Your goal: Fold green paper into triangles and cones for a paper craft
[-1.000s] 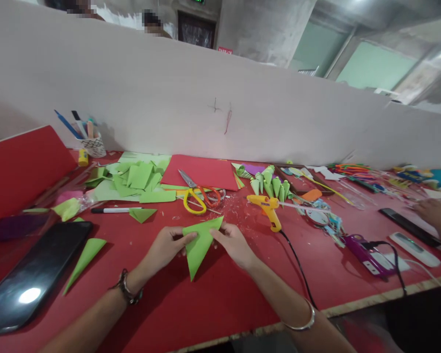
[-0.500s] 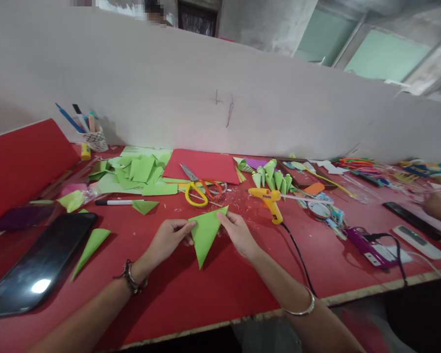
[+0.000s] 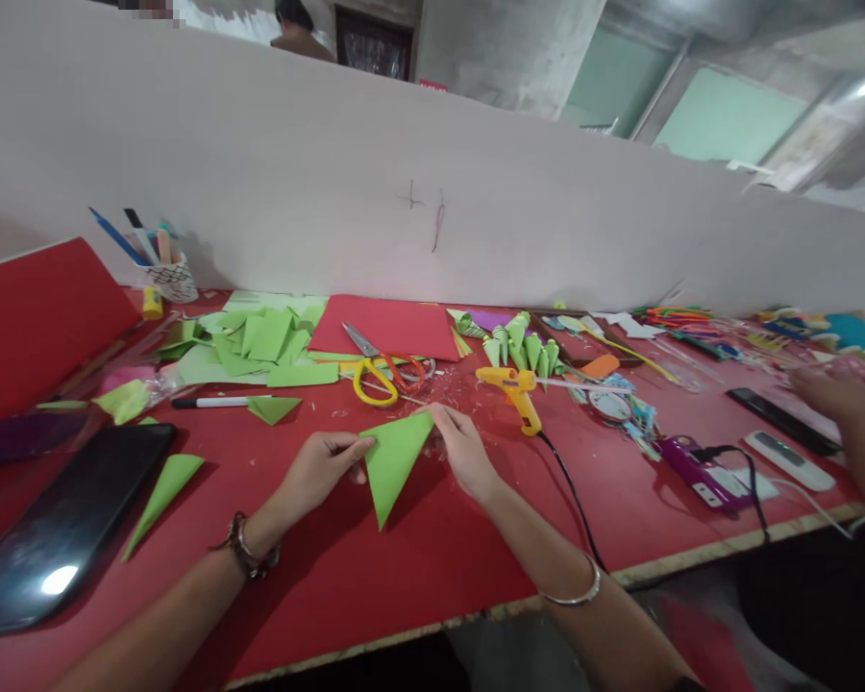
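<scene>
Between my two hands is a green paper triangle, its point hanging down toward me above the red table. My left hand pinches its left edge, thumb on top. At its upper right corner, the fingers of my right hand are closed on the paper. A green paper cone lies to the left beside a black phone. Just beyond my left hand are a small folded green paper and a marker. Scissors with yellow and orange handles lie ahead.
Green paper pieces are heaped at back left, next to a red sheet. A yellow glue gun lies right of my hands, near rolled green cones. Farther right are a purple power strip and another person's hand.
My right hand has shifted its hold to the paper's upper right corner, with the thumb no longer lying across the face. The whole view has swung slightly, moving things left.
</scene>
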Available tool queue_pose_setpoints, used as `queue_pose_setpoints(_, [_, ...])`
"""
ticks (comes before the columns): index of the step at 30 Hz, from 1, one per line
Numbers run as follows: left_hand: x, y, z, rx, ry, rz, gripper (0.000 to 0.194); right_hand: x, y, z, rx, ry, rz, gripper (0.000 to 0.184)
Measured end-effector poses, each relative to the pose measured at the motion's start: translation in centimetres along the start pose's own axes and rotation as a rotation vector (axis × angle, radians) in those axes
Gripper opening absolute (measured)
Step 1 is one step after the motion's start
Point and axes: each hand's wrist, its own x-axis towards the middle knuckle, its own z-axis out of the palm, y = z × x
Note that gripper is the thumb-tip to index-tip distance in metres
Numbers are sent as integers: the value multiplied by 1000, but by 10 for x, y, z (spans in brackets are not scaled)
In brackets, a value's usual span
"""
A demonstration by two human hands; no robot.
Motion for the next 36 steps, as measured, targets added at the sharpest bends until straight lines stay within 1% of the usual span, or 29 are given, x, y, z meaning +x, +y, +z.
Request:
queue_pose_setpoints(4, [0, 1, -2, 16, 2, -4, 42, -1, -6, 0, -106, 33, -24, 42])
queue_pose_setpoints(8, [-1, 3, -2, -4, 11, 27, 42, -1, -11, -2, -202, 122, -135, 44])
queue_pose_setpoints(9, [-1, 3, -2, -17, 23, 44, 42, -1, -10, -2, -211, 124, -158, 44])
queue_pose_setpoints(10, [-1, 4, -1, -30, 36, 58, 43, -1, -9, -2, -211, 103, -162, 45])
queue_pose_setpoints(12, [-2, 4, -1, -43, 45, 68, 43, -3, -4, -2, -204, 8, -110, 47])
queue_pose_setpoints(15, [-2, 3, 0, -41, 6, 69, 42, -9, 1, 1, -203, -160, 4, 49])
queue_pose_setpoints(19, [-2, 2, 0, -45, -48, 91, 42, -17, -2, 8, -182, -399, 45, 46])
queue_pose_setpoints(21, [-2, 3, -1, -43, -48, 91, 42, -17, -4, 10, -188, -429, 56, 46])
queue_pose_setpoints(23, [-2, 4, -1, -38, -39, 84, 42, -16, -4, 10, -211, -410, 39, 45])
queue_pose_setpoints(26, [-2, 5, -2, -39, -28, 76, 43, -13, -2, 10, -282, -365, -36, 44])
queue_pose_setpoints(27, [-2, 5, -2, -47, -42, 76, 44, -13, -1, 10, -310, -354, -62, 43])
queue_pose_setpoints(29, [-5, 5, -2, -76, -117, 64, 42, -13, 0, 10, -356, -363, -103, 40])
queue_pose_setpoints(32, [-10, 4, 1, -133, -255, 25, 36, -16, -2, 11, -375, -464, -153, 35])
queue_pose_setpoints(34, [-13, 3, 4, -154, -279, -1, 35, -18, -3, 12, -380, -529, -170, 32])
queue_pose_setpoints(36, [-14, 3, 7, -159, -297, -15, 38, -19, -3, 13, -371, -558, -166, 30])
